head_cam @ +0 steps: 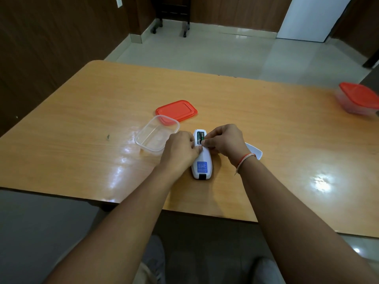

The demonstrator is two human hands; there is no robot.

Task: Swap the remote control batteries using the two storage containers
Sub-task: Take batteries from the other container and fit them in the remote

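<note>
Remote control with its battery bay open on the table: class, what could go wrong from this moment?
1. The right hand picks at batteries in the remote; one could spring out and roll across the glossy table.
2. The open container sits beside the left hand; it could get knocked.

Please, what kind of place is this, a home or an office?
Probably an office or meeting room, though I cannot be sure. A large laminate wooden table stands on a pale tiled floor, dark wood panelling covers the walls, and furniture on castors stands at the back.
</note>
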